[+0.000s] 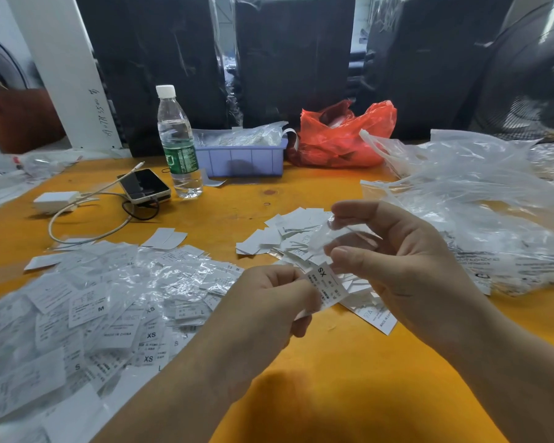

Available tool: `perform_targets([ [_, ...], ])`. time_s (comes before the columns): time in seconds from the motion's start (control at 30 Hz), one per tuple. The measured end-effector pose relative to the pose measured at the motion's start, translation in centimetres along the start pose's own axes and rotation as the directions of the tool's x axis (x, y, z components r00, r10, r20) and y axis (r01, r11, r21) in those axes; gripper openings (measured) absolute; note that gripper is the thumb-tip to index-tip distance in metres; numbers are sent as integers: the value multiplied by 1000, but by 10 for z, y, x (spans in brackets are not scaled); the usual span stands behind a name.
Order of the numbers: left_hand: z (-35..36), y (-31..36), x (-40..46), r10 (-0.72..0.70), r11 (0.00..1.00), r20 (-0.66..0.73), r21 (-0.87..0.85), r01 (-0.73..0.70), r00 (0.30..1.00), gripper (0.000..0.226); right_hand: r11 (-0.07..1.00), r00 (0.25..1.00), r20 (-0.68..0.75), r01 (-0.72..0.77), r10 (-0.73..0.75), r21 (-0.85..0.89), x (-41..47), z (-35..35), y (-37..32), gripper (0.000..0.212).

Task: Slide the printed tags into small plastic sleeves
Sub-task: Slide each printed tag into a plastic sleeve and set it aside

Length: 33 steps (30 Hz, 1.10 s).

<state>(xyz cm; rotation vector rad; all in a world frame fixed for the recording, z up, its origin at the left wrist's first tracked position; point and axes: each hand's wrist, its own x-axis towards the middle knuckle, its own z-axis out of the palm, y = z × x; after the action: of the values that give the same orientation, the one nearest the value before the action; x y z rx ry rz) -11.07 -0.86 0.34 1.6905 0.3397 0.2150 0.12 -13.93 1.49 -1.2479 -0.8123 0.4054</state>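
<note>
My left hand pinches a white printed tag marked XS, held above the orange table. My right hand pinches a small clear plastic sleeve between thumb and fingers, just above the tag's top end. The tag's upper edge sits near the sleeve's mouth; whether it is inside I cannot tell. Loose unsleeved tags lie in a heap behind my hands. A wide pile of sleeved tags covers the table at the left.
A water bottle, a phone with charger and cable, a purple tray, and a red plastic bag stand at the back. Large clear bags are heaped at the right. A fan is far right.
</note>
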Motion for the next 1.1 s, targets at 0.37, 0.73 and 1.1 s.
perform_targets([
  [0.37,-6,0,0,63,994,-86,98,-55,994,19,998,993,108,-55,54,9,-2,3,-1,50],
  [0.73,-6,1,1,42,996,-99,-76,-50,994,34,996,992,89,-91,90,8,-1,6,-1,49],
  [1.1,-7,-5,3,130,990,-257,-22,-140,958,18,988,992,73,-94,103,-119,-2,7,-4,56],
])
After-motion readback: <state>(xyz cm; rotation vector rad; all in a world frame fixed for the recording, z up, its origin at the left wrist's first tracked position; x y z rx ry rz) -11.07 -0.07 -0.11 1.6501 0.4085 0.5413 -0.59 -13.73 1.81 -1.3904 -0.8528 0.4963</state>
